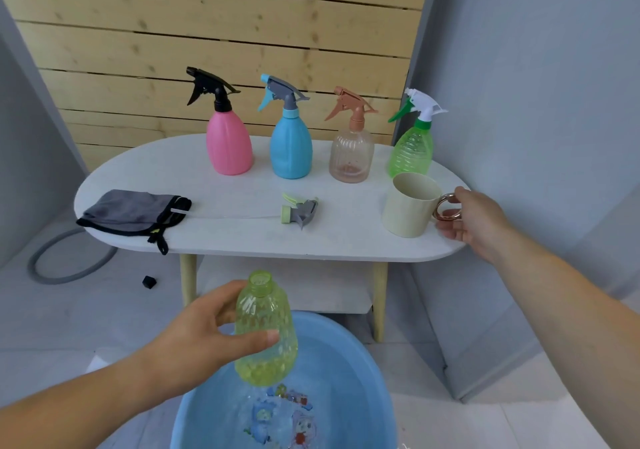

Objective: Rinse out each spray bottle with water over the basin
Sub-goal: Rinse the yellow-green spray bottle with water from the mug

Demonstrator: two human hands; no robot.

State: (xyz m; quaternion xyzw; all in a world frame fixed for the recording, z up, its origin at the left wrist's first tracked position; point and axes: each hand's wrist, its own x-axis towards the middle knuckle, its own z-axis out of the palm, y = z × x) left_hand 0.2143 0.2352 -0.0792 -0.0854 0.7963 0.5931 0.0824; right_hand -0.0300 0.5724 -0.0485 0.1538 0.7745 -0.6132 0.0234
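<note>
My left hand [204,338] grips a yellow-green bottle [265,331] with no spray head, upright, its mouth open, above the blue basin [360,372]. Its grey and green spray head [300,209] lies on the white table [214,185], the tube stretched out to the left. My right hand [474,223] pinches the copper ring handle of a cream cup [408,206] standing at the table's right end. Along the back stand a pink bottle [229,147], a blue bottle [290,149], a clear brownish bottle [351,156] and a green bottle [412,151], all with spray heads on.
A grey cloth [133,211] with black trim lies at the table's left end. On the floor to the left are a grey hose [69,272] and a small black cap [149,281]. Wooden planks form the back wall; a grey wall stands close on the right.
</note>
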